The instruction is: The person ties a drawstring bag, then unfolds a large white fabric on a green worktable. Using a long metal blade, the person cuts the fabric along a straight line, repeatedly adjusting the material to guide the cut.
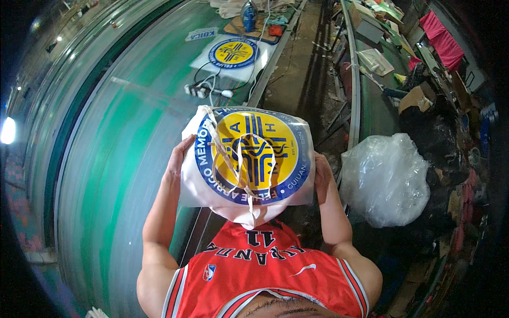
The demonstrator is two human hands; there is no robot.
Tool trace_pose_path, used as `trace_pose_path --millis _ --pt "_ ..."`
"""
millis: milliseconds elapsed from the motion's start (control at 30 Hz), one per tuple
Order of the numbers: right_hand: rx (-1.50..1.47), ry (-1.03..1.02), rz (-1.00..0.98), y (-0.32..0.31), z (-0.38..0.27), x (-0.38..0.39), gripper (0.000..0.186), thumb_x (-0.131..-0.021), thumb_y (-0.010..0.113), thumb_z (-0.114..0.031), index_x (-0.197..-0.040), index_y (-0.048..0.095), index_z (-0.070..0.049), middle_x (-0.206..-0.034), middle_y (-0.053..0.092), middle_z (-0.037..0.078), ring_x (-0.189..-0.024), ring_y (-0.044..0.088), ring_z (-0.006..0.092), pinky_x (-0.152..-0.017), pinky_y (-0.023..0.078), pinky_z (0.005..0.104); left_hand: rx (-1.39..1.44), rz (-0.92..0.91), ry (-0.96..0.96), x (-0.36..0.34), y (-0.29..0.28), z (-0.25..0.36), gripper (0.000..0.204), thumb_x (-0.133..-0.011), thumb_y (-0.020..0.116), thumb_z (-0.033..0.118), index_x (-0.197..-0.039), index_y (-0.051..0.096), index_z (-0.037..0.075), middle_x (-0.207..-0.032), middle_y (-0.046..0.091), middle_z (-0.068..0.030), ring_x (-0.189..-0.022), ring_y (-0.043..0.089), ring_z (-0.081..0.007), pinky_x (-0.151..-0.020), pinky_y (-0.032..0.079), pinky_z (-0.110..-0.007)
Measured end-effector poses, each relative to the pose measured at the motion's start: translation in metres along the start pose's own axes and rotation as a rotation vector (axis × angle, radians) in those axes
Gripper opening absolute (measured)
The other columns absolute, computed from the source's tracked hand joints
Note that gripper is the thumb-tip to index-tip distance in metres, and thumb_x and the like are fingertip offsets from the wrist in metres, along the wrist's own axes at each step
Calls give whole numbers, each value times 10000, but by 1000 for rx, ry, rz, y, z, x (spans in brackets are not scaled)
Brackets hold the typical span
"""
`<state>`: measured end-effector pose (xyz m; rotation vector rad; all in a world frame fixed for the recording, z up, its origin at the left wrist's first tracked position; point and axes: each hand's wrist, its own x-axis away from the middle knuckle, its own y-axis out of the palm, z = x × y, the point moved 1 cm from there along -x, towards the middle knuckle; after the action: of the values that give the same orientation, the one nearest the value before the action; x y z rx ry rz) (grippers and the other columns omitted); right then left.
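Note:
In front of my chest I hold a white cloth bag [249, 216] together with a clear sheet printed with a round blue and yellow emblem [286, 146]. Thin pale cords [227, 153] hang loose across the emblem. My left hand [182, 152] is closed on the left edge of the bundle, and my right hand [322, 168] grips its right edge. Most fingertips are hidden behind it. Beyond, on the green table, lies a white piece with a matching round emblem [233, 54].
A long green table [122, 159] runs along my left. Cables with a white plug [225, 93] lie on it, near a blue iron-like object [249, 17] on a brown board [265, 32]. At right, a bulging clear plastic bag [389, 177] sits beside cluttered boxes and a pink cloth [442, 40].

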<state>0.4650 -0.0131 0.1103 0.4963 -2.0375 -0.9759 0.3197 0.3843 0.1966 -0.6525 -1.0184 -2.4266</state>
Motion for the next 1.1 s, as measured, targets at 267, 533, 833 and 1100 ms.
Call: trace_pose_path --millis 267,533,833,1100 --pt "116 46 149 26 -46 -32 320 -977 525 -67 -1281 573 23 -1088 708 164 -844 733 221 -731 630 350 103 14 -32 -34 26 1 313 -999 534 244 -1168 629 -1 -985 740 -149 -760 742 -233 -702 635 -350" --pt "134 6 88 2 -65 -64 303 -987 508 -92 -1253 598 21 -1093 709 170 -850 732 211 -762 624 345 147 115 -77 -56 42 -5 345 -1005 510 266 -1153 642 -16 -967 741 -158 -760 740 -244 -719 630 -354" --pt "87 -7 24 -59 -107 -79 322 -995 529 -142 -1260 590 31 -1106 705 155 -864 721 218 -742 614 364 191 -30 -159 -90 87 -13 352 -1001 526 251 -1216 601 -17 -1012 734 -151 -806 741 -243 -743 632 -370" --pt "198 -21 -11 -78 -157 -103 342 -1004 535 -187 -1277 584 12 -1143 690 137 -923 704 223 -756 601 376 221 -53 -163 -138 123 -17 367 -994 527 257 -1203 620 -30 -1019 732 -178 -818 741 -267 -760 631 -387"
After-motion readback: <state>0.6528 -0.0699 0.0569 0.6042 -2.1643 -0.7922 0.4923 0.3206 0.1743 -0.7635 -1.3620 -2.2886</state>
